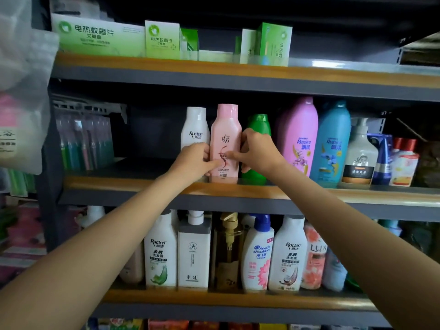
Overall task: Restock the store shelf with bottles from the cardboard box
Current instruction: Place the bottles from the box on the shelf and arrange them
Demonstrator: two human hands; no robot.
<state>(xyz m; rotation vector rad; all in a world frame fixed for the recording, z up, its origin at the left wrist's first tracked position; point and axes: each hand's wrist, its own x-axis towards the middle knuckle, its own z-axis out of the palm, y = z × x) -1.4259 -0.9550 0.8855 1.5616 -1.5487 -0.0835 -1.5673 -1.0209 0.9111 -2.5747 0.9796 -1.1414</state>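
A pink bottle (225,134) stands upright at the front of the middle shelf (142,184). My left hand (194,160) grips its lower left side, and my right hand (257,151) grips its right side with the thumb across the label. Right behind my left hand stands a white Raclen bottle (195,126). A green bottle (258,125) stands to the right, partly hidden by my right hand. The cardboard box is not in view.
Further right on the middle shelf stand a purple Rejoice bottle (298,136), a blue Rejoice bottle (332,144), a pump bottle (360,153) and refill pouches. Toothbrush packs (83,141) fill its left end. Green boxes (162,39) sit above, and several shampoo bottles (257,253) below.
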